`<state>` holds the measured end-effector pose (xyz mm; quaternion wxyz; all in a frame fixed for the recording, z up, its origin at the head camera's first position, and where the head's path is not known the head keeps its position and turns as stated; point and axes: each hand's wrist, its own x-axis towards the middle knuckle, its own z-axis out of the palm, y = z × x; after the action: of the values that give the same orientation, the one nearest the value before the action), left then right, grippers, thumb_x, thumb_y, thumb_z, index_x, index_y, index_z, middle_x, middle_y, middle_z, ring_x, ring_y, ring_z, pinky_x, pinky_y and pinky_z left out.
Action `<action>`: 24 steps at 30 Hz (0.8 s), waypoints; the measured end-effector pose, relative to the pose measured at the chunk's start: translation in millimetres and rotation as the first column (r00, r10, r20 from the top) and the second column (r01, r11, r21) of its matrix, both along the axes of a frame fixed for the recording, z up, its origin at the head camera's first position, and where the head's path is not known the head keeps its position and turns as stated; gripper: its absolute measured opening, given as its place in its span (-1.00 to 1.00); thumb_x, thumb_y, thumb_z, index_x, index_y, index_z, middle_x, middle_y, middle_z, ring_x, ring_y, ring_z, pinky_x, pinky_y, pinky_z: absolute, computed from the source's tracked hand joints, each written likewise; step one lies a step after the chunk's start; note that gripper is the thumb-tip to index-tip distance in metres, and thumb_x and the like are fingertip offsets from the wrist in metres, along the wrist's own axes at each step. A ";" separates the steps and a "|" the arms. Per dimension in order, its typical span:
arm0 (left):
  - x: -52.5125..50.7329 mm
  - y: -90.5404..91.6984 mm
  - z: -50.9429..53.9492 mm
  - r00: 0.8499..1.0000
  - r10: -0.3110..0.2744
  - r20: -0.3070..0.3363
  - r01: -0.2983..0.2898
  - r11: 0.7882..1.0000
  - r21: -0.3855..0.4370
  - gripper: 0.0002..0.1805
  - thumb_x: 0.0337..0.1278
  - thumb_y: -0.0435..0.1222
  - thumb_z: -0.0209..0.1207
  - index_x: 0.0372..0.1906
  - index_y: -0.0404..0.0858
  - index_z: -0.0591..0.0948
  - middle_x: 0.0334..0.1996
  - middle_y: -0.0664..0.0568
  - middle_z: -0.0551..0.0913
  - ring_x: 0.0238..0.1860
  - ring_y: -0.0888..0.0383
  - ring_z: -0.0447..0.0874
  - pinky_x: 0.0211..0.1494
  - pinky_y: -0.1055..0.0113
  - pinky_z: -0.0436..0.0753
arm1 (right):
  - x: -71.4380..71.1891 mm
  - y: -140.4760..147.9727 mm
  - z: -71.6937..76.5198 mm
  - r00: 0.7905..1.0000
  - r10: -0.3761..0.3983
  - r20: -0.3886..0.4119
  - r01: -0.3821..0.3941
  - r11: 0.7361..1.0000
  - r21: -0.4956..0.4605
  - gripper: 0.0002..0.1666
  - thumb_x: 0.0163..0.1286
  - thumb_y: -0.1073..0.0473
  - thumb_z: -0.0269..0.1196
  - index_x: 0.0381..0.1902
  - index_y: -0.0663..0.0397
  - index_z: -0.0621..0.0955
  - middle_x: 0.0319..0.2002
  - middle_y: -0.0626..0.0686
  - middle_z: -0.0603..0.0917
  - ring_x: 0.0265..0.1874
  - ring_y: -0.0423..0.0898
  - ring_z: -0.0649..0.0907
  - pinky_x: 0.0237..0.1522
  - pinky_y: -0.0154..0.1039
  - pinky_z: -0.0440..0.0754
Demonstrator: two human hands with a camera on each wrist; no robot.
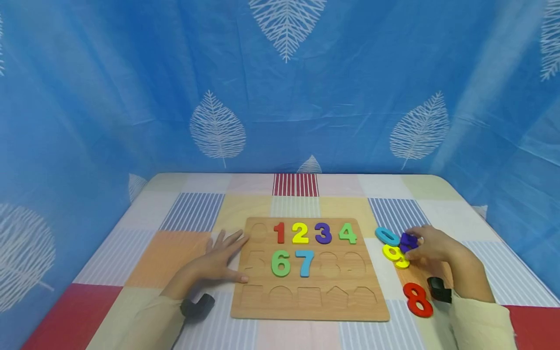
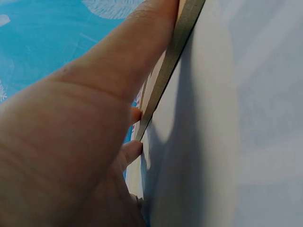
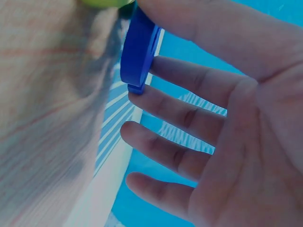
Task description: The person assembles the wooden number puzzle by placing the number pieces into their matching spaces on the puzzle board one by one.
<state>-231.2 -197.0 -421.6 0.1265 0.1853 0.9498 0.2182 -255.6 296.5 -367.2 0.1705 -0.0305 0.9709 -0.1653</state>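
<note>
Pale wood makes up one rectangular board (image 1: 310, 314) on a patchwork cloth (image 1: 339, 185). Six numerals sit on it. Four are in the top row: red 1 (image 1: 280, 234), yellow 2 (image 1: 301, 235), purple 3 (image 1: 325, 233), green 4 (image 1: 348, 235). Two are in the middle row: green 6 (image 1: 275, 265) and blue 7 (image 1: 306, 265). Nine unfilled recesses show: one on top, three in the middle, five below. Four more pieces are off the board, to its right: blue 0 (image 1: 394, 241), yellow 9 (image 1: 398, 258), red 8 (image 1: 417, 297) nearer the wearer, and one purple numeral (image 1: 408, 243), partly covered. The right hand (image 1: 430, 243) pinches that purple numeral between thumb and fingers, two other fingers extended. The left hand (image 1: 216, 260), fingers spread, touches the board's left edge.
</note>
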 end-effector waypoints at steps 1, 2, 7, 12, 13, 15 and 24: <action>-0.3 0.4 0.4 1.000 -0.002 -0.001 0.002 1.000 0.000 0.14 -0.36 0.25 0.29 0.41 -0.08 0.08 0.45 -0.09 -0.10 0.39 -0.33 -0.50 0.29 -0.32 -0.44 | 0.7 -1.9 1.2 1.000 -0.007 -0.009 0.007 1.000 -0.003 -0.04 -0.07 -0.04 0.42 0.16 0.45 0.32 0.02 0.54 0.34 -0.07 0.41 0.40 -0.14 0.29 0.49; -0.7 1.0 0.9 1.000 -0.003 -0.002 0.003 1.000 -0.002 0.14 -0.36 0.25 0.29 0.41 -0.08 0.08 0.45 -0.09 -0.09 0.39 -0.33 -0.50 0.29 -0.32 -0.43 | 1.6 -4.6 2.3 1.000 -0.009 -0.021 0.009 1.000 -0.005 -0.04 -0.06 -0.03 0.41 0.16 0.45 0.32 0.03 0.54 0.32 -0.06 0.41 0.39 -0.14 0.28 0.49; -2.1 1.5 1.4 1.000 -0.005 -0.002 0.005 1.000 -0.014 0.13 -0.34 0.25 0.29 0.41 -0.07 0.07 0.45 -0.09 -0.10 0.39 -0.32 -0.50 0.29 -0.32 -0.43 | 3.7 -29.7 6.9 0.994 0.025 -0.108 -0.026 1.000 -0.011 -0.09 -0.04 -0.04 0.40 0.16 0.40 0.35 0.06 0.53 0.32 -0.02 0.42 0.37 -0.14 0.28 0.50; -1.8 1.4 0.2 1.000 0.006 0.002 -0.006 1.000 -0.013 0.13 -0.35 0.24 0.30 0.41 -0.06 0.07 0.45 -0.07 -0.10 0.39 -0.31 -0.51 0.30 -0.31 -0.44 | 1.4 -67.2 11.2 0.974 0.130 -0.184 -0.133 0.991 -0.003 -0.14 -0.02 -0.04 0.40 0.14 0.36 0.39 0.06 0.47 0.36 0.00 0.39 0.39 -0.09 0.29 0.47; -1.7 1.5 -0.2 1.000 0.008 0.001 -0.008 1.000 -0.011 0.13 -0.35 0.24 0.30 0.41 -0.05 0.08 0.45 -0.07 -0.10 0.39 -0.31 -0.50 0.29 -0.31 -0.44 | 0.8 -75.0 11.9 0.969 0.149 -0.198 -0.154 0.988 -0.006 -0.15 -0.02 -0.04 0.40 0.14 0.35 0.39 0.05 0.45 0.38 0.00 0.37 0.40 -0.07 0.28 0.47; -1.8 1.8 -1.1 1.000 0.010 -0.002 -0.010 1.000 -0.011 0.13 -0.35 0.24 0.30 0.41 -0.05 0.08 0.45 -0.07 -0.09 0.39 -0.30 -0.50 0.30 -0.31 -0.44 | -0.6 -89.1 12.6 0.962 0.177 -0.210 -0.186 0.982 -0.026 -0.16 -0.02 -0.02 0.40 0.14 0.33 0.40 0.03 0.40 0.41 -0.01 0.32 0.42 -0.06 0.25 0.48; 0.6 2.1 -0.7 1.000 0.017 -0.001 -0.017 1.000 -0.011 0.12 -0.35 0.21 0.32 0.41 -0.06 0.09 0.45 -0.07 -0.08 0.40 -0.30 -0.49 0.30 -0.31 -0.43 | -1.4 -139.1 17.1 0.932 0.249 -0.263 -0.275 0.959 -0.065 -0.27 0.02 0.12 0.37 0.14 0.28 0.42 -0.01 0.27 0.46 -0.03 0.22 0.43 -0.11 0.13 0.52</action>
<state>-230.6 -195.0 -422.3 0.1252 0.1767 0.9526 0.2139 -257.0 157.4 -350.1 0.0646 -0.1891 0.9623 -0.1845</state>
